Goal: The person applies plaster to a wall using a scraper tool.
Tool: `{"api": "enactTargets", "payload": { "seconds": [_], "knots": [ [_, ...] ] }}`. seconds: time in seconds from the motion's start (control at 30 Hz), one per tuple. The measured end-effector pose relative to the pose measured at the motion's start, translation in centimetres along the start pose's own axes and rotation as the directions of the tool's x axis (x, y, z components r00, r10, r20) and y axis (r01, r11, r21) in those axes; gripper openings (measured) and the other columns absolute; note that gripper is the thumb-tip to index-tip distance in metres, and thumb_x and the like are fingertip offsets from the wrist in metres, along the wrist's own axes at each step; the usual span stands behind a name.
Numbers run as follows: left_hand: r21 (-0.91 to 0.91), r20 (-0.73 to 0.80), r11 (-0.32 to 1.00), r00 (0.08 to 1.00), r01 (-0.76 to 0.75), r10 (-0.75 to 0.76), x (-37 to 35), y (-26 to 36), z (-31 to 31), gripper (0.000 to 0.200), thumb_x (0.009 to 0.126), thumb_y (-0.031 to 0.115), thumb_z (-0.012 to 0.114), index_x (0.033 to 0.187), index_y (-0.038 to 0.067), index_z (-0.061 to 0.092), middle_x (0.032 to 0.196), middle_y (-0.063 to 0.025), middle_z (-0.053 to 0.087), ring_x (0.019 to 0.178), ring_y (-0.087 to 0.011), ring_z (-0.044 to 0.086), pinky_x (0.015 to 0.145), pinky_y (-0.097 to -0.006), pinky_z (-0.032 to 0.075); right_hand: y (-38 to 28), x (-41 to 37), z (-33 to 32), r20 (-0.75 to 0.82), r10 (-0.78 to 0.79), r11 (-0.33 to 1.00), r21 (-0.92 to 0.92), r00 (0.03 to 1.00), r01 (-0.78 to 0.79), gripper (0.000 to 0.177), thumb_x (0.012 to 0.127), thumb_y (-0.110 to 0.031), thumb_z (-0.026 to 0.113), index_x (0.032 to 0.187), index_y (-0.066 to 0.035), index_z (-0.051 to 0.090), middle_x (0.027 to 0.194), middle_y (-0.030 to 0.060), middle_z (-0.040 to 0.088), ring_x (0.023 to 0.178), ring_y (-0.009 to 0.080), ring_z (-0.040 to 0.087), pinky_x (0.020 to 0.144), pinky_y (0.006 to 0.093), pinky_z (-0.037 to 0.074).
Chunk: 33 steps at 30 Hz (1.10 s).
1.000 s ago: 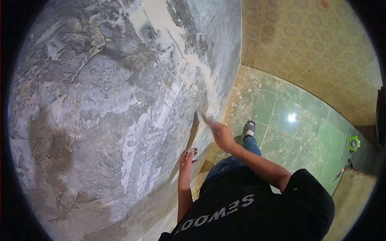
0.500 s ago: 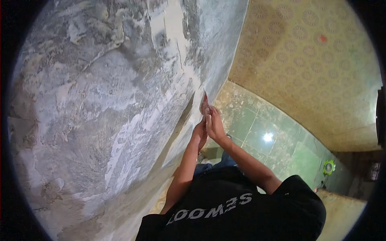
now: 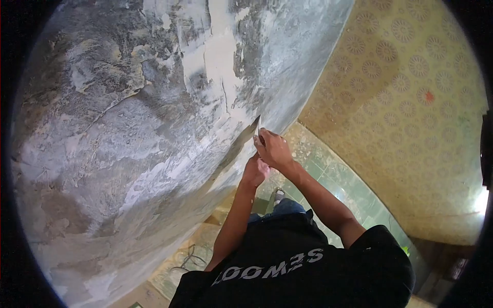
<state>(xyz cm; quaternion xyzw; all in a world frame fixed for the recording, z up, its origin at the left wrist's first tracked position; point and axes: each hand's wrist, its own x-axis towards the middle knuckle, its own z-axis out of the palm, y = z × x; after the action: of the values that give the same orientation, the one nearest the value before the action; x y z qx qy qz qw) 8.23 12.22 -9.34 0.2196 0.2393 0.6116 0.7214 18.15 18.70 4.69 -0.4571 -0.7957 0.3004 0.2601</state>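
My right hand [image 3: 276, 151] is closed on a thin, pale-edged putty knife [image 3: 259, 122], its fingers bent over the tool and the handle mostly hidden. The blade points up along the rough grey wall [image 3: 169, 118], close to a pale strip of filler [image 3: 222, 56]. Just below, my left hand [image 3: 253, 172] is close to the wall, partly covered by the right hand. Its fingers look curled, and a pinkish patch shows at the palm side. What it holds, if anything, cannot be made out.
A yellowish patterned wall [image 3: 400, 102] meets the grey one at the right. Green floor tiles [image 3: 370, 200] with pale spatter lie below, with my shoe [image 3: 279, 196] on them. Dark cable [image 3: 190, 258] loops on the floor at lower left.
My right hand has turned from upright beside the left hand to knuckles up over the tool. The left hand now sits lower beneath it. The view has shifted slightly.
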Motion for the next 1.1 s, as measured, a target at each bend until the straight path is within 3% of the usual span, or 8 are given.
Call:
{"api": "enactTargets", "payload": {
  "seconds": [0.1,0.13,0.27,0.37,0.43,0.5,0.9,1.1],
  "knots": [
    [-0.500,0.174,0.863,0.985,0.070,0.021,-1.9,1.8,-4.5,0.027,0.103,0.024,0.050,0.123,0.008,0.061,0.124,-0.0069,0.064,0.113,-0.0198,0.060,0.100,-0.0382,0.045,-1.6,0.1,1.5,0.069,-0.088,0.995,0.049,0.994,0.084,0.026,0.093,-0.027,0.059,0.093,-0.002,0.054,0.092,0.0232,0.065,0.086,0.0458,0.063,0.074,0.0517,0.051],
    [-0.387,-0.138,0.922,0.990,-0.022,-0.034,-4.2,2.3,-4.7,0.032,0.102,0.021,0.050,0.127,0.004,0.060,0.129,-0.0083,0.063,0.120,-0.0202,0.058,0.106,-0.0389,0.043,-2.6,-0.4,2.1,0.139,-0.120,0.991,0.068,0.983,0.112,0.028,0.092,-0.029,0.061,0.097,-0.002,0.056,0.099,0.0233,0.066,0.088,0.0451,0.065,0.074,0.0506,0.052],
    [-0.240,-0.164,0.964,0.983,-0.116,0.078,-11.8,5.6,0.5,0.047,0.103,0.028,0.050,0.147,0.011,0.045,0.146,-0.0071,0.051,0.132,-0.0189,0.050,0.115,-0.0397,0.037,-6.9,-4.4,3.3,0.404,-0.291,0.955,0.066,0.867,0.290,0.047,0.089,-0.037,0.065,0.118,-0.002,0.058,0.129,0.0226,0.061,0.097,0.0403,0.068,0.079,0.0462,0.057],
    [-0.072,-0.363,0.967,0.909,-0.245,0.204,-12.4,5.6,5.0,0.075,0.099,0.040,0.059,0.158,0.012,0.024,0.158,-0.0070,0.033,0.145,-0.0211,0.034,0.120,-0.0382,0.029,-7.6,-6.9,0.2,0.127,-0.461,0.883,0.169,0.878,0.439,0.041,0.087,-0.033,0.069,0.112,-0.003,0.059,0.115,0.0218,0.066,0.087,0.0384,0.070,0.072,0.0433,0.057],
    [0.256,-0.267,0.966,0.959,-0.021,0.091,-10.4,6.7,8.5,0.080,0.096,0.041,0.063,0.157,0.008,0.024,0.157,-0.0088,0.034,0.145,-0.0203,0.034,0.121,-0.0373,0.027,-7.1,-6.2,-3.7,0.088,-0.358,0.916,0.223,0.929,0.332,0.037,0.086,-0.029,0.071,0.109,-0.003,0.059,0.104,0.0201,0.066,0.081,0.0376,0.068,0.068,0.0418,0.056],
    [0.168,0.241,0.926,0.925,-0.337,0.293,-5.7,6.7,11.5,0.069,0.098,0.036,0.060,0.153,0.003,0.032,0.152,-0.0082,0.040,0.139,-0.0197,0.042,0.117,-0.0364,0.033,-5.8,-4.3,-6.1,-0.035,-0.237,0.941,0.242,0.971,0.238,0.031,0.083,-0.021,0.074,0.102,-0.003,0.056,0.086,0.0169,0.061,0.070,0.0354,0.063,0.063,0.0402,0.052],
    [-0.209,-0.326,0.933,0.920,-0.293,0.216,-11.0,9.3,7.3,0.050,0.102,0.029,0.054,0.146,0.008,0.045,0.140,-0.0092,0.055,0.132,-0.0207,0.050,0.114,-0.0374,0.038,-9.2,-2.5,-0.3,0.063,-0.595,0.748,0.409,0.801,0.523,0.038,0.080,-0.014,0.071,0.110,-0.004,0.050,0.099,0.0193,0.058,0.085,0.0443,0.063,0.070,0.0474,0.053],
    [0.464,0.147,0.822,0.943,-0.332,0.298,-10.3,12.3,14.0,0.043,0.104,0.035,0.052,0.129,0.000,0.057,0.119,-0.0053,0.060,0.108,-0.0157,0.060,0.097,-0.0333,0.047,-9.6,-5.3,-4.9,-0.177,-0.472,0.724,0.481,0.864,0.494,0.013,0.080,-0.004,0.066,0.084,-0.005,0.053,0.082,0.0146,0.058,0.073,0.0319,0.064,0.066,0.0385,0.054]
  ]
}}
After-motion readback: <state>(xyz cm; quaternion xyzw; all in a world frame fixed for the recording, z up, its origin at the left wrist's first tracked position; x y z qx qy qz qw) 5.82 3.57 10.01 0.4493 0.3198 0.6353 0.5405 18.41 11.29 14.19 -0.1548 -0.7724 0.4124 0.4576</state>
